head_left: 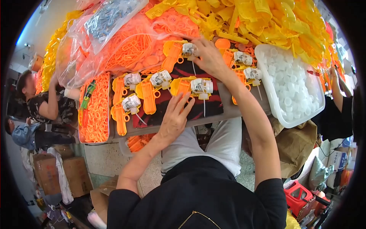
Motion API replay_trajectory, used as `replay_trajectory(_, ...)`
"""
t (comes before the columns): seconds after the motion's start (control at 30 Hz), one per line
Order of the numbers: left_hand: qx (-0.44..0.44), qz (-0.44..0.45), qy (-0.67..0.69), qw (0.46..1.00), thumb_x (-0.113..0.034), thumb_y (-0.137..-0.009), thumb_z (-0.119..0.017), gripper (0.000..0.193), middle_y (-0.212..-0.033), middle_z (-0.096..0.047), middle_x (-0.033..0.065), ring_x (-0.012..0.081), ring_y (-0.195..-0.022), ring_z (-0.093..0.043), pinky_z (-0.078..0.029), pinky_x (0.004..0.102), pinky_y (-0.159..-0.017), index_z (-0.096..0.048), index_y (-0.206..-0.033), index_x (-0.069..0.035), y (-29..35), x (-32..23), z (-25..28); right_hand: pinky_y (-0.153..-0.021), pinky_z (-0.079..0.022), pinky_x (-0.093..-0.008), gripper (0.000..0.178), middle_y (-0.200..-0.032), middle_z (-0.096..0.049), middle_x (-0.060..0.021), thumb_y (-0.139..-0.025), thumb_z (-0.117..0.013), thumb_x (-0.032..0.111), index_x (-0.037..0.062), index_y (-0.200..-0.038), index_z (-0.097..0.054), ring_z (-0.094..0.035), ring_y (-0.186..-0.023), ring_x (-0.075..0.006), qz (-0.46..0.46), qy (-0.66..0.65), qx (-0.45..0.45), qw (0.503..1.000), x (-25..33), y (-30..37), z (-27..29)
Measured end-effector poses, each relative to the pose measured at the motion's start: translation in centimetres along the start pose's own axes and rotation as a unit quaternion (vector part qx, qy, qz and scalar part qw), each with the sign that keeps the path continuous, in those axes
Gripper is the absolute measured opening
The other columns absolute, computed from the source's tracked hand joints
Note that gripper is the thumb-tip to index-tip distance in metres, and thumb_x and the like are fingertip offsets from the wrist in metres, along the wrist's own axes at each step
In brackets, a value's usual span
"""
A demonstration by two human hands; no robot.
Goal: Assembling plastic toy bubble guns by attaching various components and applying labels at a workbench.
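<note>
My left hand (176,116) lies flat with fingers spread on the dark red-and-black work mat (206,108), its fingertips touching a yellow toy-gun half (182,86) that carries a white motor unit (201,86). My right hand (207,57) reaches farther up the table, fingers closed around another white motor unit (189,49) on an orange-yellow toy-gun half (172,56). Several more orange and yellow halves with white motor units lie in rows on the mat, such as one (160,79) just left of my left hand's fingertips.
A white tray (273,100) of white caps sits at right. A tray (109,110) of small orange rings stands at left. Heaps of yellow parts (267,19) and bagged orange parts (126,45) fill the back. Other people (42,103) work at left; another's arm (337,87) at right. Cardboard boxes (57,171) stand below.
</note>
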State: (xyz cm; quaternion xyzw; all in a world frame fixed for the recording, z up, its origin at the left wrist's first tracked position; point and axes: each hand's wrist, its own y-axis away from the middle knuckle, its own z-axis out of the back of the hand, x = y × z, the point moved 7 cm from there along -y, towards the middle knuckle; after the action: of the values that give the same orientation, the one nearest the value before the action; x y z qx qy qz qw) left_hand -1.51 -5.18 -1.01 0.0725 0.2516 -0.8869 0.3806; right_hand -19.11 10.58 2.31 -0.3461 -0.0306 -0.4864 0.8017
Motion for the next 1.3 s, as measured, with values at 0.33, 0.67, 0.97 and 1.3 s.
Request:
replay_trajectory(0.33,0.018,0.005,-0.035,0.999,0.008,-0.083,-0.057,0.058,-0.152,-0.044,0.0192,0.0415,-0.142,-0.040,-0.036,0.0533,-0.117,-0.054,-0.141,0.001,1.1,-0.5,0.6,-0.100,-0.050,-0.0425,0.045,-0.123,-0.067,-0.0206,-0.088,-0.061,0.011,0.0016,-0.132,-0.060,-0.063,-0.118,-0.0363,-0.134,0.003,0.180,0.974,-7.7,-1.7,5.2)
replay_trajectory(0.67,-0.119,0.016,-0.026,0.992,-0.002,-0.083,-0.072,0.033,-0.135,-0.057,0.0188,0.0388,-0.129,-0.050,-0.042,0.0486,-0.108,-0.071,-0.116,0.001,-6.3,1.4,1.1,-0.110,-0.043,-0.0457,0.048,-0.139,-0.056,-0.0233,-0.092,-0.060,0.005,-0.0028,-0.138,-0.052,-0.051,-0.130,-0.0409,-0.178,0.071,0.110,0.975,-1.8,8.8,12.4)
replay_trajectory(0.97,-0.037,0.025,0.018,0.999,-0.011,-0.092,-0.062,0.022,-0.111,-0.070,0.0182,0.0386,-0.099,-0.067,-0.054,0.0450,-0.086,-0.072,-0.107,0.000,-24.7,4.7,-5.0,-0.118,-0.031,-0.0509,0.067,-0.155,-0.038,-0.0230,-0.090,-0.073,0.019,0.0040,-0.149,-0.044,-0.033,-0.145,-0.0433,-0.174,0.113,0.039,0.977,2.6,18.3,7.7)
replay_trajectory(1.3,0.000,-0.007,0.005,1.000,-0.004,-0.081,-0.064,0.026,-0.097,-0.073,0.0208,0.0377,-0.089,-0.071,-0.056,0.0443,-0.081,-0.075,-0.104,0.000,-27.9,8.8,-6.0,-0.119,-0.030,-0.0556,0.063,-0.160,-0.035,-0.0212,-0.092,-0.069,0.012,0.0065,-0.150,-0.045,-0.030,-0.149,-0.0410,-0.175,0.081,0.050,0.980,1.9,19.7,7.7)
